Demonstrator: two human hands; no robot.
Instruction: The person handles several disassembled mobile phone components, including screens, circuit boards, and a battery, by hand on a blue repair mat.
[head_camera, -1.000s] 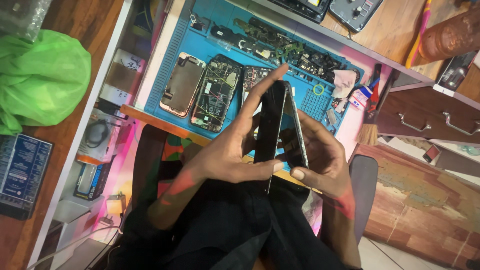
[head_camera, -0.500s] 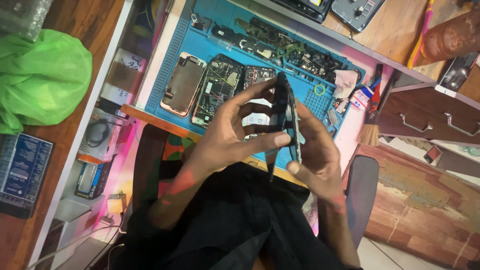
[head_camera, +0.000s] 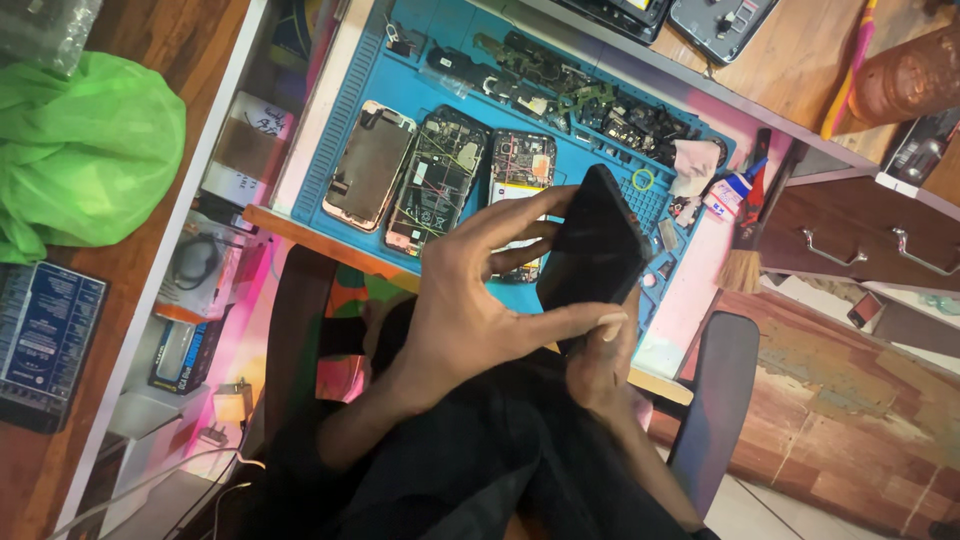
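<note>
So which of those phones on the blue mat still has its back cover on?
The leftmost phone: it shows a plain brownish panel with a pale rim. The two phones to its right lie open, circuit boards and wiring exposed.

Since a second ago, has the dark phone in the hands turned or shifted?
Yes. The dark phone was edge-on to the camera; against the fixed blue mat it has turned, and its broad black face shows.

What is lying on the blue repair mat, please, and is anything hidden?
On the blue repair mat lie three opened phones and small parts. The left hand and the dark phone cover its near edge.
</note>
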